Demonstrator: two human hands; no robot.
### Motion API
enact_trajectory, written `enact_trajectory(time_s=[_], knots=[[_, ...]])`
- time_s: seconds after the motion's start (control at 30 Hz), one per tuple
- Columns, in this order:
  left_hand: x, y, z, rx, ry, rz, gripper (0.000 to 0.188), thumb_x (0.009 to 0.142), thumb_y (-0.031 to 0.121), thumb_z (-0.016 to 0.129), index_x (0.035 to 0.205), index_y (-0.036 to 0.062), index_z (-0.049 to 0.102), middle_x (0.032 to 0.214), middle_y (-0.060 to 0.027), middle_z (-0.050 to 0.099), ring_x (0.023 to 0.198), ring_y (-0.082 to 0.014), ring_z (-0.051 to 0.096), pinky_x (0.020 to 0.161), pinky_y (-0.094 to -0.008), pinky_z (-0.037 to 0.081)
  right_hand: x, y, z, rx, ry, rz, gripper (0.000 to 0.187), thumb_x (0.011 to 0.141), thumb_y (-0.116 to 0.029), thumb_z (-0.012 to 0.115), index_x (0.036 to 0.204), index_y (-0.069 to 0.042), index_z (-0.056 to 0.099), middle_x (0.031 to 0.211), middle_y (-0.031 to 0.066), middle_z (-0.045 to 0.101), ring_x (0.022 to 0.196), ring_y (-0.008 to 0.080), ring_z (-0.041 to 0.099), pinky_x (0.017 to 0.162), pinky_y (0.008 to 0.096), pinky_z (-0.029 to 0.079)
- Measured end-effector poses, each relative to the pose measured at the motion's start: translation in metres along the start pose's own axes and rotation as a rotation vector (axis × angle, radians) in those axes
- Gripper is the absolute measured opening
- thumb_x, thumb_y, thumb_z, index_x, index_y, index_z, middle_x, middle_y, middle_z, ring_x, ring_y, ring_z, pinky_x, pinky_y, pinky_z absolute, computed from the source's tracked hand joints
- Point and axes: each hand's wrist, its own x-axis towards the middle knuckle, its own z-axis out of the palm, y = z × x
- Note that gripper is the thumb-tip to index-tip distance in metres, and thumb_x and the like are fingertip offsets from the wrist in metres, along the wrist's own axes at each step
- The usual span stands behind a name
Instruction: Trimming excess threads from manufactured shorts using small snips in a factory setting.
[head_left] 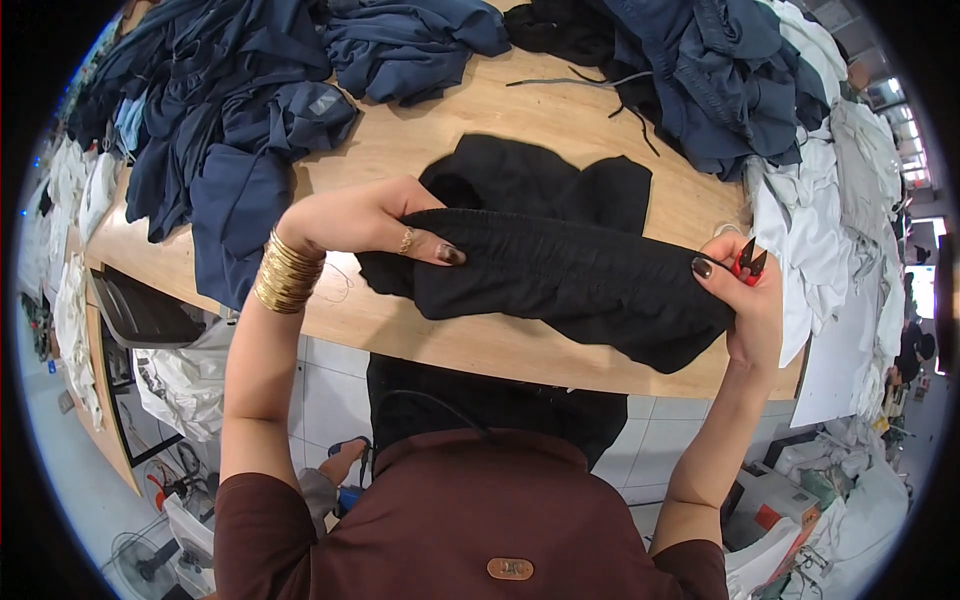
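Note:
Between my hands a black garment [560, 270] is stretched sideways by its gathered elastic waistband, the rest of its cloth lying on the table behind. My left hand [385, 222], wearing a ring and gold bangles, grips the left end with the thumb on top; its fingers are behind the cloth. At the right end my right hand [745, 285] pinches the band under its thumb. Tucked in that same hand is a pair of thread snips [750, 262] with red handles, dark blades pointing up.
Heaps of navy garments [230, 90] cover the far left of the wooden table [390, 140]. Another navy pile [715, 80] with loose drawstrings lies at the far right, beside white cloth [800, 220]. Below the left edge are a dark tray [145, 305] and a white bag [180, 385].

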Motion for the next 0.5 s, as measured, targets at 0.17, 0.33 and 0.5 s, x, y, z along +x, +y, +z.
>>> enact_trajectory(time_s=[0.17, 0.33, 0.5], knots=[[-0.009, 0.015, -0.001, -0.034, -0.019, -0.048, 0.027, 0.085, 0.017, 0.064, 0.089, -0.0096, 0.061, 0.073, 0.0047, 0.059, 0.069, -0.0021, 0.046, 0.062, -0.0203, 0.043, -0.001, -0.008, -0.009, 0.067, 0.049, -0.011, 0.007, 0.072, 0.0, 0.067, 0.075, 0.0, 0.06, 0.068, 0.0, 0.059, 0.059, 0.0045, 0.053, 0.057, 0.0162, 0.04], [-0.017, 0.019, 0.0, -0.026, -0.014, -0.035, 0.027, 0.085, 0.017, 0.064, 0.087, -0.0101, 0.061, 0.072, 0.0046, 0.058, 0.069, -0.0021, 0.045, 0.062, -0.0202, 0.042, -0.005, -0.014, -0.016, 0.045, 0.071, -0.041, 0.007, 0.072, -0.001, 0.067, 0.076, 0.0, 0.06, 0.069, 0.0003, 0.06, 0.06, 0.0051, 0.053, 0.058, 0.0171, 0.04], [-0.015, 0.018, 0.002, -0.057, 0.001, -0.052, 0.027, 0.084, 0.017, 0.064, 0.087, -0.0092, 0.063, 0.073, 0.0043, 0.059, 0.069, -0.0018, 0.046, 0.062, -0.02, 0.042, -0.004, -0.016, -0.017, 0.034, 0.083, -0.068, 0.007, 0.072, -0.001, 0.066, 0.076, 0.0, 0.06, 0.068, 0.0003, 0.06, 0.06, 0.0052, 0.053, 0.058, 0.0171, 0.04]])
